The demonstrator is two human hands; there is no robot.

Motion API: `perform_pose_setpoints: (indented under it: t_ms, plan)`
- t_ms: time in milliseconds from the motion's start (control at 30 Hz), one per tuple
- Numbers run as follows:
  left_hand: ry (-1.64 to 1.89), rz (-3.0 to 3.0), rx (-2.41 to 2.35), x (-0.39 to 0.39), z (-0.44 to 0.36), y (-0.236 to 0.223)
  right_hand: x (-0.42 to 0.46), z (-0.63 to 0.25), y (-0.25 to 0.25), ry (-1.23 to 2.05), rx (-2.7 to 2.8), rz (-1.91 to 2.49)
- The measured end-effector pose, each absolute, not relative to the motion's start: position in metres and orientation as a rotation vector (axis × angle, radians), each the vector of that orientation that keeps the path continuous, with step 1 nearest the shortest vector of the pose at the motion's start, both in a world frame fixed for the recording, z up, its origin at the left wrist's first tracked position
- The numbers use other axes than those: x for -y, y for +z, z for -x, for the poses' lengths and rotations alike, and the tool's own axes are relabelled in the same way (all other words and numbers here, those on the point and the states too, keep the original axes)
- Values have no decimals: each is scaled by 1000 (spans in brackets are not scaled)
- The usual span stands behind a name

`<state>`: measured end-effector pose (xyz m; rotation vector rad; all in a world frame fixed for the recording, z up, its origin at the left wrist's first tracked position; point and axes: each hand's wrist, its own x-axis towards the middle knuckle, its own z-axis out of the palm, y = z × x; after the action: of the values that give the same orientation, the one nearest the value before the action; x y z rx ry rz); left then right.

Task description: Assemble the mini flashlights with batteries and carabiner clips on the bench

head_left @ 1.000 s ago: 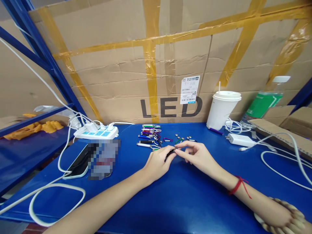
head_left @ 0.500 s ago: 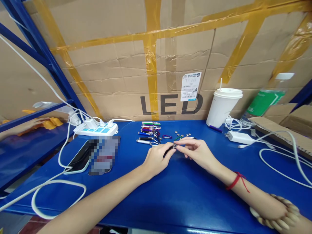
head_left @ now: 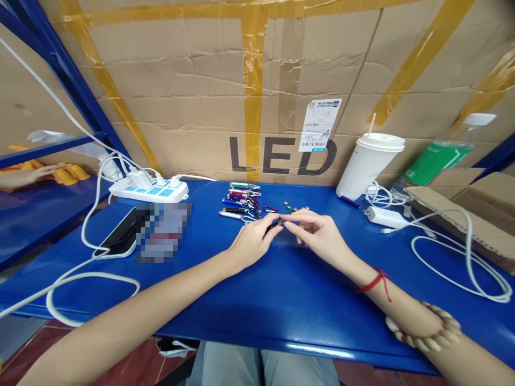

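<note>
My left hand (head_left: 250, 242) is closed around a small black keychain flashlight (head_left: 272, 225), most of it hidden by the fingers. At the flashlight's end, the thumb and forefinger of my right hand (head_left: 319, 231) pinch together; whatever lies between them is too small to make out. Just beyond the left hand lies a row of several small metal flashlights (head_left: 237, 202) in different colours, with clips on their ends. A loose purple carabiner (head_left: 271, 209) rests beside them. Several small round button cells (head_left: 295, 208) and a green carabiner (head_left: 288, 212) lie behind the right hand.
To the left are a white power strip (head_left: 161, 192) with cables, a phone (head_left: 118, 233) and a blurred-out item (head_left: 163, 236). On the right stand a white cup (head_left: 368, 166), a bottle (head_left: 436, 161), a charger (head_left: 386, 217) and an open cardboard box (head_left: 478, 214). Another person's hand (head_left: 42, 172) shows far left.
The camera view has tilted lower, bringing the table's front edge and my legs into sight. Both hands remain together at the flashlight's end, with the right fingertips slightly shifted.
</note>
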<state>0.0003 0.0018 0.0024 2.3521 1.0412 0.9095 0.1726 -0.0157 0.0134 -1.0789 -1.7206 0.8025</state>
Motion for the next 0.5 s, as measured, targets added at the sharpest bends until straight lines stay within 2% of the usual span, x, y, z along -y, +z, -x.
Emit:
perform_pose_setpoints:
  t_ms: [333, 500]
  plan:
    - [903, -2372, -1086, -1, 0, 4, 17, -171, 14, 703, 1750, 1126]
    - [892, -2396, -1147, -1, -1, 5, 15, -173, 16, 776, 1676, 1147]
